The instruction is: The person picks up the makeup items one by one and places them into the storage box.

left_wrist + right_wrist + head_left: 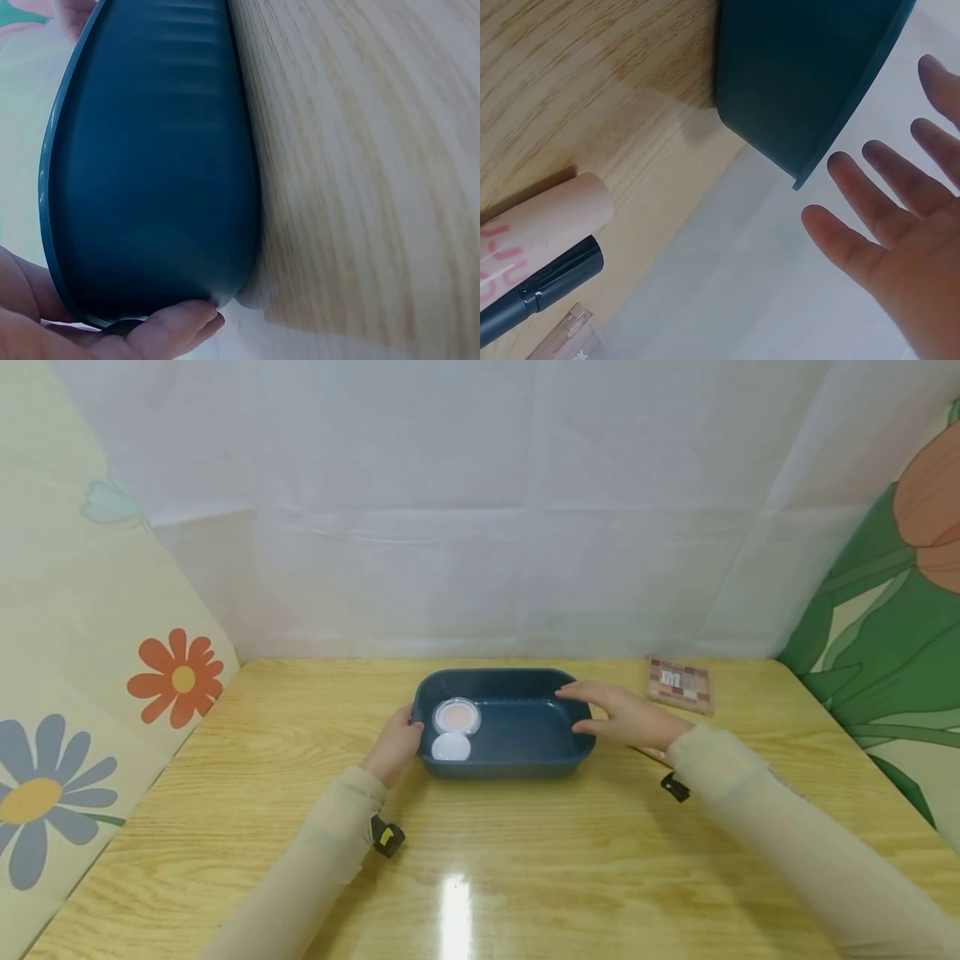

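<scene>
Right of the tub [525, 731] I have a checked case [680, 683], and also a pink tube [547, 236] beside a black stick [544, 291]. The tub sits upright before me on the table [510, 843], its long axis running left to right. At its left end, inside, lie a compact [457, 717] and, nearer me, a white disc [451, 747]. My left hand [394, 747] grips the tub's left end; my right hand [632, 717] spreads, grasping nothing, by its right end.

Smooth plastic bin [510, 770], glossy wood-grain table [555, 868]
</scene>
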Demonstrator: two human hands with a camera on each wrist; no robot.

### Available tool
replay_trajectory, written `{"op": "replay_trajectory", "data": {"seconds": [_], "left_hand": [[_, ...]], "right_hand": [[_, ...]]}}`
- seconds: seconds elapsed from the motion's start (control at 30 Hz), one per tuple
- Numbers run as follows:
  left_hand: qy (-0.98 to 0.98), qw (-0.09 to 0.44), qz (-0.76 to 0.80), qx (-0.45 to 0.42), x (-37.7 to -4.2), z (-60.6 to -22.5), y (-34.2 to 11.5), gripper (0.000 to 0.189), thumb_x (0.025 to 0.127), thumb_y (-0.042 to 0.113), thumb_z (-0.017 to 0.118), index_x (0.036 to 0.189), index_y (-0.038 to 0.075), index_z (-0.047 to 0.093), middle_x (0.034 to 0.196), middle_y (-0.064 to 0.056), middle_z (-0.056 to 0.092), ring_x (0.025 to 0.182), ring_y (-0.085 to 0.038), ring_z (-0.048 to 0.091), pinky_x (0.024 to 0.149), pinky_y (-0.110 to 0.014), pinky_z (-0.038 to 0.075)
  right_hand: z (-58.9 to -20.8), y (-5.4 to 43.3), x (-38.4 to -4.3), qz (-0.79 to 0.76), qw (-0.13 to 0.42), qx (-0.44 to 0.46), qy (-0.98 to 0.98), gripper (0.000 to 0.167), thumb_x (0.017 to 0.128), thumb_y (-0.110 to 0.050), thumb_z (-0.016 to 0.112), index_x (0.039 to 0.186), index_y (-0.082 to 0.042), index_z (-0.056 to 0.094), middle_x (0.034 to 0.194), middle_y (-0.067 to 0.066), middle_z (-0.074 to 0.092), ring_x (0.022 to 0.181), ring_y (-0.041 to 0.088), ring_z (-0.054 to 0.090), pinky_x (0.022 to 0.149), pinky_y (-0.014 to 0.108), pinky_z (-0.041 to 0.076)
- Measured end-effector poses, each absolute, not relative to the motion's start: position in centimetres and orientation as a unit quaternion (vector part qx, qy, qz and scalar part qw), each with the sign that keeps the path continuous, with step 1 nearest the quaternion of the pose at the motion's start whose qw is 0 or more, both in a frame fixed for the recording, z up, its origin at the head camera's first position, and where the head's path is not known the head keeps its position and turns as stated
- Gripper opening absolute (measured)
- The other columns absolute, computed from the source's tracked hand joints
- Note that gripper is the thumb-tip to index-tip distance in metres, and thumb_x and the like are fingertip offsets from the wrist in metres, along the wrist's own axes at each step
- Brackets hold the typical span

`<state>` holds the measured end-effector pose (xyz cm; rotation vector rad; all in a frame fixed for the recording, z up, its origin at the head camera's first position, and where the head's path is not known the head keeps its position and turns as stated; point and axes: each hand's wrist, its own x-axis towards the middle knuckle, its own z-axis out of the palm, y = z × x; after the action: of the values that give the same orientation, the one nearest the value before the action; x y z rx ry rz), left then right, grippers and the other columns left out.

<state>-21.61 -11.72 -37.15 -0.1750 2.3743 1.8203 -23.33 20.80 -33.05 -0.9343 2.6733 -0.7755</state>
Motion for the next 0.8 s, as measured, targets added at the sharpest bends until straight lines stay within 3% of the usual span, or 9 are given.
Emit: {"op": "replay_trajectory", "data": {"seconds": [0.6, 0.8], "left_hand": [[0.791, 0.084, 0.603, -0.063, -21.6, -36.9, -11.8, 0.048, 0.101, 0.0, 0.027, 0.146, -0.015, 0.021, 0.151, -0.031, 0.026, 0.141, -0.041, 0.025, 0.116, -0.048, 0.024], [0.793, 0.086, 0.6, -0.065, -21.6, -36.9, -11.8, 0.049, 0.101, 0.001, 0.027, 0.147, -0.014, 0.019, 0.152, -0.031, 0.024, 0.141, -0.041, 0.023, 0.116, -0.048, 0.024]], "right_hand": [[-33.4, 23.0, -22.9, -0.262, 0.094, -0.278, 0.919, 0.057, 0.098, -0.021, 0.06, 0.148, -0.006, 0.039, 0.152, 0.021, 0.034, 0.138, 0.042, 0.029, 0.107, 0.062, 0.03], [-33.5, 24.0, -22.8, -0.256, 0.076, -0.286, 0.92, 0.055, 0.096, -0.014, 0.061, 0.144, 0.002, 0.041, 0.147, 0.025, 0.039, 0.135, 0.044, 0.034, 0.106, 0.062, 0.032]]}}
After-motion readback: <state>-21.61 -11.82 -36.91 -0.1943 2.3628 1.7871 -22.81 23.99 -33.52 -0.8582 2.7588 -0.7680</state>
